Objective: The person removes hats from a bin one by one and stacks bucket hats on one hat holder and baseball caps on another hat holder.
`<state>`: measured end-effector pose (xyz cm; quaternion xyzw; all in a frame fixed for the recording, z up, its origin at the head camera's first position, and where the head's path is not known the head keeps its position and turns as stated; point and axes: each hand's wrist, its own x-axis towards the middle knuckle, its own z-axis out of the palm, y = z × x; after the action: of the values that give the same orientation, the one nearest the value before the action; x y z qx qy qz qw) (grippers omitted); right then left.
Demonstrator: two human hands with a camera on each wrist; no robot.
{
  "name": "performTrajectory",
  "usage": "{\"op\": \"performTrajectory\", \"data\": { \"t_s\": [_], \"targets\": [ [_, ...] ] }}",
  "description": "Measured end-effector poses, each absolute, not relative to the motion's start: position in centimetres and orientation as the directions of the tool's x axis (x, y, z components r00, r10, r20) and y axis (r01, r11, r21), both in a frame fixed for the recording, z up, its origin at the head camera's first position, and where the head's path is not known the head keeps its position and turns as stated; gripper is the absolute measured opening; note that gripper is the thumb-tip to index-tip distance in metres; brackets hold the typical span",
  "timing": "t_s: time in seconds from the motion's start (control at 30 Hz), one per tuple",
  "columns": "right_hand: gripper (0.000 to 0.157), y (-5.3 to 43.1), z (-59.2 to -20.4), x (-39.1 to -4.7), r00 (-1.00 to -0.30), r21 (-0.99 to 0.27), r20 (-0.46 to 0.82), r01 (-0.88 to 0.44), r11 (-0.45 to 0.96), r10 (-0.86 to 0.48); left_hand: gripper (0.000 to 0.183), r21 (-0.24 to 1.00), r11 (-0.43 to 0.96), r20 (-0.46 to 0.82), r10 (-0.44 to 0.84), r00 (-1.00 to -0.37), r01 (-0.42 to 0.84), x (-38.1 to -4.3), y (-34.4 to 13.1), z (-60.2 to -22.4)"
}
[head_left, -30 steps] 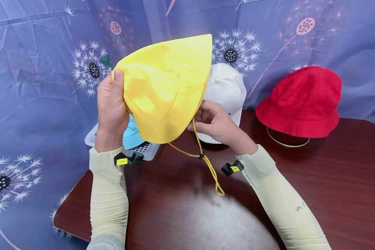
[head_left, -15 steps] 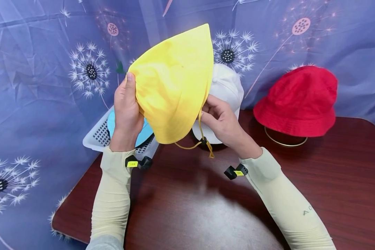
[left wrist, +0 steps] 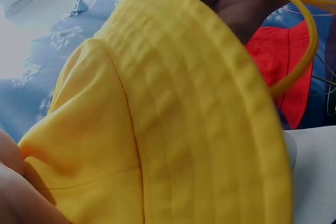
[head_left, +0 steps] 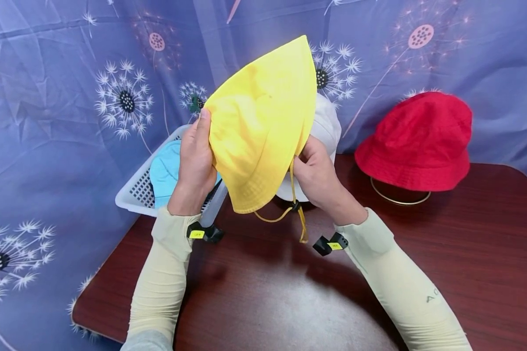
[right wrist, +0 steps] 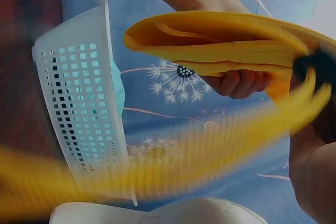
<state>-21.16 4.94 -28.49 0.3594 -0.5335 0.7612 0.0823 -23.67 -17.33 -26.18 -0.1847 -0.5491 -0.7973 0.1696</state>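
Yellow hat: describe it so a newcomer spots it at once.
Start at the dark reddish table before the blue flowered curtain. Above it, the left hand and right hand hold the yellow hat tilted, partly hiding the white cap. Unlike that cap and the red hat, it shows a dangling yellow cord with a black stopper.

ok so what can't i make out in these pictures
Head view: part of the white cap, hidden by the yellow hat and right hand.
Head view: part of the blue hat, behind the left hand.
Left wrist view: most of the left hand, cut off at the lower left.
Right wrist view: detail of the near cord, lost to blur.
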Motion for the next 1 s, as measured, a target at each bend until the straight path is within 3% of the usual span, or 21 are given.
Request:
{"op": "performTrajectory", "data": {
  "t_s": [0.3, 0.57, 0.7, 0.83, 1.0],
  "targets": [
    [0.025, 4.1, -28.4, -21.2, -0.739, -0.697, 0.657, -0.522, -0.493, -0.146, 0.04, 0.865, -0.184, 0.469, -0.037, -0.883, 0.467, -23.4, -17.1, -26.2],
    [0.022, 4.1, -28.5, -21.1, -0.721, -0.685, 0.678, -0.55, -0.478, -0.141, 0.029, 0.918, -0.031, 0.392, -0.083, -0.916, 0.396, -23.2, -16.6, -26.1],
    [0.023, 4.2, -28.6, -21.1, -0.704, -0.678, 0.698, -0.593, -0.435, -0.128, 0.042, 0.936, 0.023, 0.35, -0.14, -0.926, 0.35, -23.1, -16.1, -26.0],
    [0.025, 4.4, -28.7, -21.2, -0.684, -0.666, 0.722, -0.644, -0.376, -0.107, 0.046, 0.901, 0.145, 0.431, -0.19, -0.882, 0.409, -22.8, -15.5, -26.2],
    [0.023, 4.9, -28.9, -21.3, -0.636, -0.638, 0.765, -0.731, -0.24, -0.097, 0.046, 0.721, 0.338, 0.672, -0.124, -0.73, 0.605, -21.7, -14.6, -26.4]
  ]
}}
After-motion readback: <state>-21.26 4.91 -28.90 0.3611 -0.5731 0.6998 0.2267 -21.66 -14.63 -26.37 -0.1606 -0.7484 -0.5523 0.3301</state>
